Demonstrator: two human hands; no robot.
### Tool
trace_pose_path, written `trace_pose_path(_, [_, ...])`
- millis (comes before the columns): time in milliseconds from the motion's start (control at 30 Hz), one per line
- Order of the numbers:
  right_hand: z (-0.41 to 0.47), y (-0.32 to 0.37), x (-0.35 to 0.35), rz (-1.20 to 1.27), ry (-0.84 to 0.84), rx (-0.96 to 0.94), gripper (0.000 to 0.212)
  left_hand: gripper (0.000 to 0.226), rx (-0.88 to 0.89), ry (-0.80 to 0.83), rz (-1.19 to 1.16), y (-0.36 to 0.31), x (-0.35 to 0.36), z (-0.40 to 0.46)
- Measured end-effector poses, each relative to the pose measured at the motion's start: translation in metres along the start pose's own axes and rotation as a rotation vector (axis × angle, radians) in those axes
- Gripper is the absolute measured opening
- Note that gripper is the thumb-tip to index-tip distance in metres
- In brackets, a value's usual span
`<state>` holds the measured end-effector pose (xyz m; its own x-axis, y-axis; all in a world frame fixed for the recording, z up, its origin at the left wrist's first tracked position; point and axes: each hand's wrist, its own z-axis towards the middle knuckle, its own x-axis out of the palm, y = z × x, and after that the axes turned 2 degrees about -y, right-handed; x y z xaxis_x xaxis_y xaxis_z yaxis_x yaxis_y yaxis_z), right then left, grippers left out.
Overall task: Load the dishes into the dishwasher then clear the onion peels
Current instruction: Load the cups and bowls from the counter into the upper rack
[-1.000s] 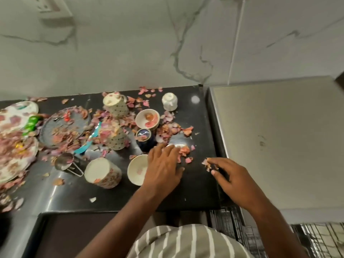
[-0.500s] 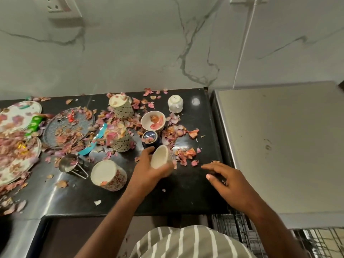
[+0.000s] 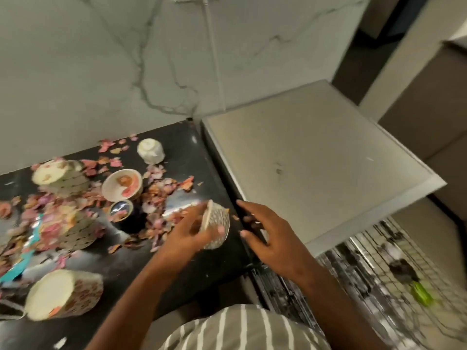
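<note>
My left hand [image 3: 188, 232] grips a small patterned bowl [image 3: 217, 224], tilted on its side just above the black counter [image 3: 182, 263] near its right edge. Beside it my right hand [image 3: 265, 238] hovers with fingers spread, holding nothing. Pink onion peels [image 3: 156, 188] lie scattered over the counter among the dishes. A white bowl with peels inside [image 3: 121, 184], a small dark-blue cup [image 3: 121, 209], a white cup [image 3: 150, 150] and patterned mugs [image 3: 63, 294] stand on the counter. The dishwasher rack [image 3: 379, 281] is pulled out at the lower right.
The white dishwasher top [image 3: 310, 160] adjoins the counter on the right. A green item [image 3: 420, 294] lies in the wire rack. A blue utensil [image 3: 17, 266] lies among peels at the left. A marble wall [image 3: 126, 59] backs the counter.
My left hand picked the small bowl up off the counter and carried it right, tilting it. My right hand let go of the peels and lifted. The view swung right toward the rack.
</note>
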<state>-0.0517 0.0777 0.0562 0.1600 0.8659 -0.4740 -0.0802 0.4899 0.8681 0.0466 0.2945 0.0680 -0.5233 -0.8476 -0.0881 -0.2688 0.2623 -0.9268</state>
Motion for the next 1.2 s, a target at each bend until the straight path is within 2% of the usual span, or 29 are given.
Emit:
trace_pose_path(33, [-0.004,0.002,-0.004,-0.014,-0.005,-0.034,0.063,0.092,0.057,0.067,0.26,0.003,0.003,0.004])
trace_pose_path(100, [-0.012,0.005,-0.012,-0.07,0.022,-0.074,0.06,0.108,0.164,0.177,0.516,0.007,0.011,0.012])
trace_pose_path(200, [-0.029,0.002,-0.026,-0.205,0.065,-0.056,0.045,0.099,0.307,0.35,0.558,0.008,0.036,0.025])
trace_pose_path(300, [-0.051,-0.008,-0.04,-0.206,0.073,0.054,0.032,0.089,0.323,0.434,0.66,0.005,0.065,0.041])
trace_pose_path(333, [-0.059,-0.011,-0.045,-0.2,0.061,0.09,0.029,0.092,0.309,0.456,0.678,0.005,0.074,0.046])
trace_pose_path(433, [-0.082,-0.021,-0.054,-0.202,-0.024,0.169,0.023,0.126,0.215,0.447,0.659,0.002,0.098,0.051])
trace_pose_path(467, [-0.09,-0.025,-0.057,-0.188,-0.068,0.199,0.022,0.128,0.221,0.459,0.658,0.002,0.107,0.051])
trace_pose_path(600, [-0.127,-0.047,-0.073,-0.08,-0.273,0.393,0.022,0.113,0.201,0.478,0.672,0.005,0.147,0.055])
trace_pose_path(733, [-0.171,-0.076,-0.095,0.115,-0.544,0.625,0.023,0.092,0.214,0.574,0.775,0.004,0.178,0.054])
trace_pose_path(933, [-0.225,-0.129,-0.141,0.096,-0.794,0.822,0.011,0.058,0.222,0.713,0.879,-0.001,0.216,0.046])
trace_pose_path(1033, [-0.245,-0.161,-0.16,-0.042,-0.823,0.97,0.011,0.056,0.226,0.754,0.893,-0.002,0.236,0.043])
trace_pose_path(1133, [-0.261,-0.199,-0.171,-0.17,-0.758,1.118,0.008,0.057,0.265,0.808,0.961,-0.002,0.257,0.039])
trace_pose_path(1200, [-0.271,-0.227,-0.175,-0.205,-0.722,1.208,0.016,0.058,0.31,0.853,1.031,-0.002,0.273,0.037])
